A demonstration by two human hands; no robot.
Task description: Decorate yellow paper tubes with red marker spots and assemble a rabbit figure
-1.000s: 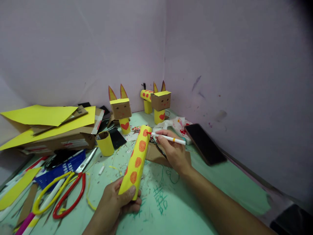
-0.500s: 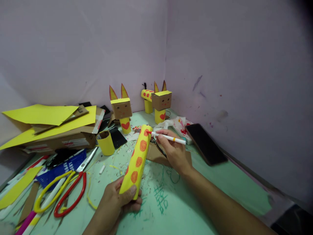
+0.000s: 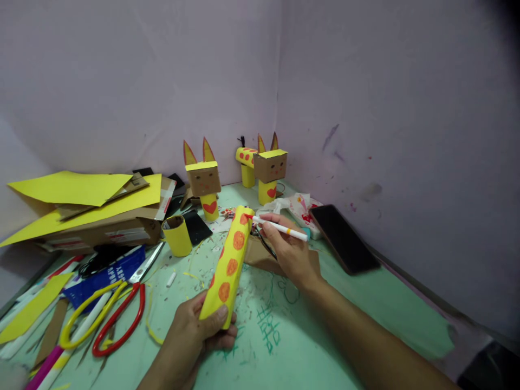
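A yellow paper-covered tube [image 3: 225,272] with a row of orange-red spots slants away from me above the table. My left hand [image 3: 203,327] grips its near end, thumb on top and fingers underneath. In my right hand [image 3: 289,250] is a white marker [image 3: 286,229] with a yellow band, pinched between thumb and fingers. Its red tip touches the topmost spot near the tube's far end. Behind the tube stands a cardboard animal head [image 3: 203,180] with pointed ears on a yellow neck bearing a red heart. A short yellow paper ring [image 3: 177,236] is to the left.
Another cardboard animal [image 3: 270,167] with a spotted body stands in the corner. A phone [image 3: 344,238] lies at the right by the wall. Scissors [image 3: 122,319], markers and a blue packet [image 3: 105,279] lie left, before stacked yellow sheets [image 3: 73,188] and cardboard. Paper scraps litter the green tabletop [image 3: 317,336].
The marker tip has shifted slightly on the topmost spot. Both hands keep their hold, and the whole view has moved a little.
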